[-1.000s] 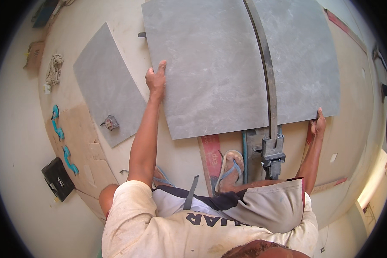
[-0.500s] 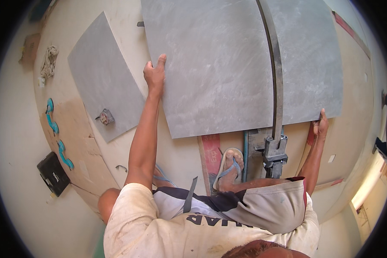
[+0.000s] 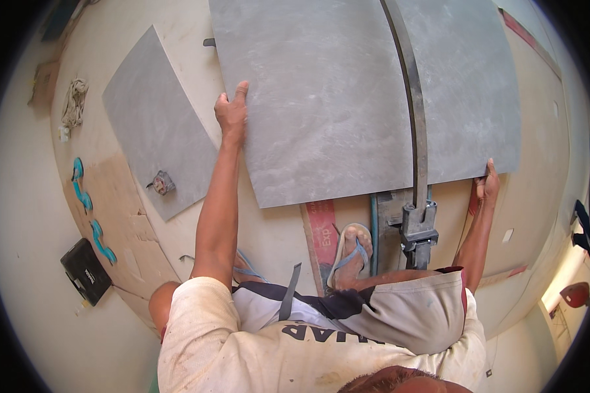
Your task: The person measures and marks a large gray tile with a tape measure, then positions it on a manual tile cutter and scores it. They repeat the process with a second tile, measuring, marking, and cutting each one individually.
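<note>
We had the large grey tile [image 3: 321, 118] lying across the tile cutter's bed [image 3: 390, 213], below the long metal rail [image 3: 417, 124]. Our left hand [image 3: 232, 112] was clamped on its left edge, the thumb above; our right hand [image 3: 487, 183] was clamped on the near edge, close to the right corner. The fingers underneath were mostly hidden. To do this well, in our judgement, we needed to support both sides equally, make only small corrections, and not scrape the face against the rail.

Around us, a smaller grey tile piece [image 3: 160, 118] lay on the left, near the large one. A red strip [image 3: 322, 242] ran out below the near edge, and farther left was a black tool case [image 3: 86, 272]. Our sandalled foot [image 3: 351, 257] stood just beside the bed, where it could obstruct the tile. Two teal suction-cup lifters [image 3: 99, 242] and a crumpled rag [image 3: 74, 103] lay apart. On the smaller piece rested a dusty tool [image 3: 164, 183], whose kind we could not tell.
</note>
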Demonstrator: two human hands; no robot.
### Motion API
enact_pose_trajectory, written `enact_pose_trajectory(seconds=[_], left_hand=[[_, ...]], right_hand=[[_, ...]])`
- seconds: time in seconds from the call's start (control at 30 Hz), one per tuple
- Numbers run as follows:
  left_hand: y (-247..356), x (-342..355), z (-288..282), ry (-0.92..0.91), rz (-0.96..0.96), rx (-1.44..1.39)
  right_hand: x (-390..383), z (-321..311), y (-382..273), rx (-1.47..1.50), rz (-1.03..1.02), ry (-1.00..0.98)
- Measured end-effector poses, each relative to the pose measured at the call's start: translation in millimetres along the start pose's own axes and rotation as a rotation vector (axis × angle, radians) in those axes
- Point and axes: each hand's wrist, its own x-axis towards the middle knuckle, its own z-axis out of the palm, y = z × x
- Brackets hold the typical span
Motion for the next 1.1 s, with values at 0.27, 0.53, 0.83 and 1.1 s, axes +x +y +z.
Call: enact_pose_trajectory(seconds=[0.27,0.53,0.83,1.1], left_hand=[[16,-6,-2,-0.056,-0.033,0.101],[9,-4,2,-0.027,-0.037,-0.067],[8,-4,7,-0.003,-0.030,-0.166],[-2,2,3,-0.085,-0.046,-0.128]], right_hand=[[-4,-6,-1,-0.048,-0.014,-0.036],[-6,4,-4,-0.020,-0.025,-0.007],[3,-2,0,-0.018,-0.034,-0.031],[11,-3,2,0.001,-0.026,0.020]])
